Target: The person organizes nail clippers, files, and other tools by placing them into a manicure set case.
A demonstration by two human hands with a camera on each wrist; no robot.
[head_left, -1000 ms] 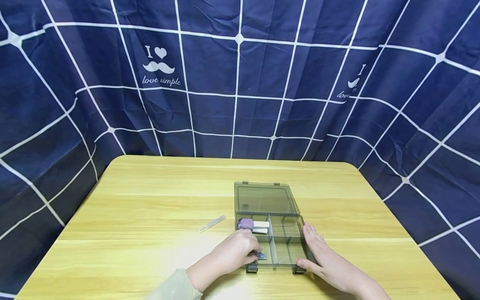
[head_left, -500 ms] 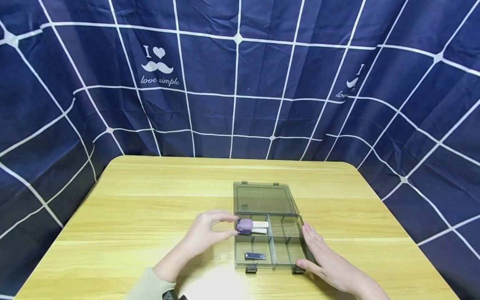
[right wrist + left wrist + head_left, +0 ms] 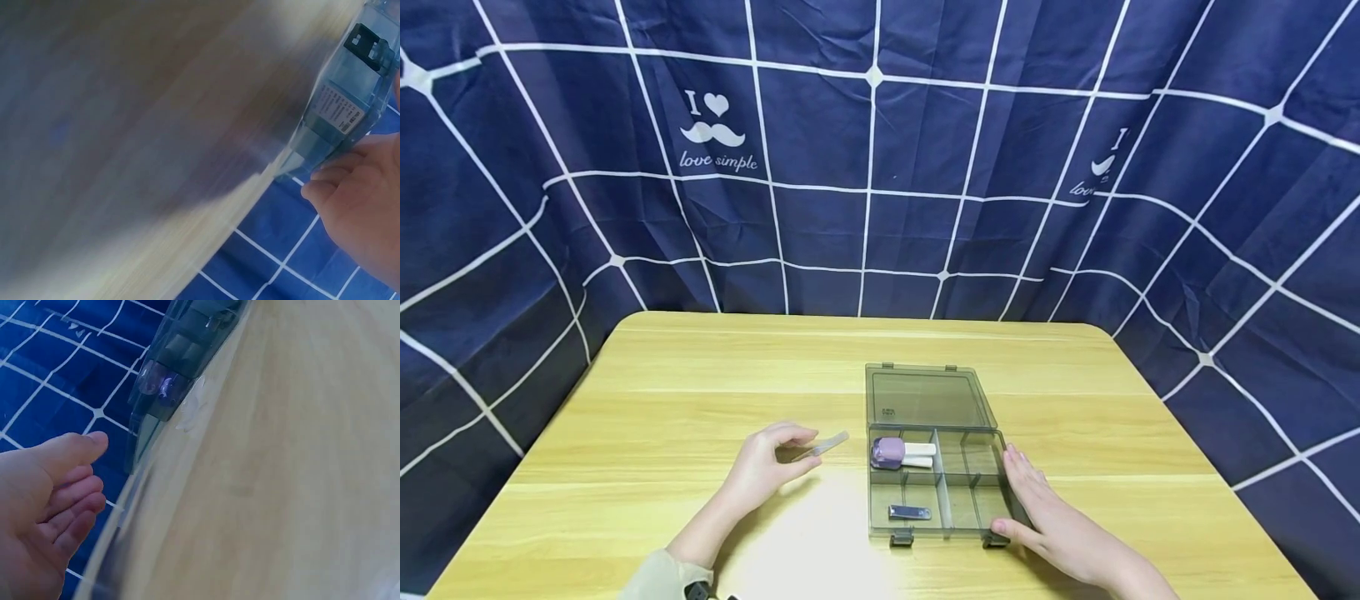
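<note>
A grey see-through compartment box (image 3: 946, 482) lies with its lid (image 3: 931, 398) folded back. Two purple nail polish bottles (image 3: 889, 452) with white caps lie in its back left compartment; a nail clipper (image 3: 909, 512) lies in the front left one. My left hand (image 3: 763, 467) is left of the box, thumb and forefinger apart on either side of the near end of a slim, pale, flat stick (image 3: 830, 443). The left wrist view shows nothing between those fingers. My right hand (image 3: 1048, 521) rests straight fingers along the box's right wall, thumb at the front right corner.
Two dark latches (image 3: 902, 540) stick out from the box's front edge. The wooden table (image 3: 722, 367) has rounded far corners. A blue curtain (image 3: 820, 125) with white grid lines hangs behind it and along both sides. A printed label (image 3: 339, 108) shows on the box's wall.
My left hand has let go of the nail clipper in the front left compartment, come out of the box and moved left to the pale stick. My right hand has stayed put.
</note>
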